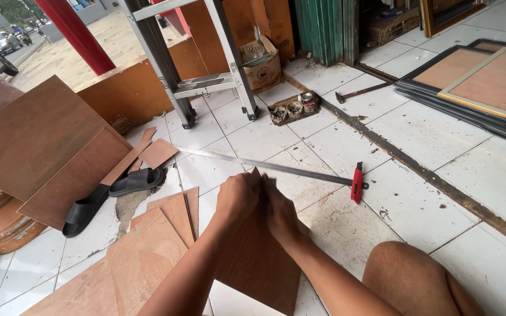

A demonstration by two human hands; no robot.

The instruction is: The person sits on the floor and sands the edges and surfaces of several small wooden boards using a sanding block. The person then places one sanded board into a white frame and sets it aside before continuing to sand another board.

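I see the tiled floor (428, 134) carrying a plywood panel (256, 263) at centre. Both my hands, left hand (236, 196) and right hand (281, 213), are closed, gripping its far corner. Steel ruler (265, 165) at 12 o'clock; red cutter (356, 182) at 2 o'clock.

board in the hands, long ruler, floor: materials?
Board: thin plywood or hardboard by the look, matte reddish-brown face with faint grain; both hands, left hand and right hand, grip its top corner.
Ruler: probably steel or aluminium, a grey strip with dull shine.
Floor: glazed ceramic tile, white, grout lines, dusty; one tile is broken near the sandals.
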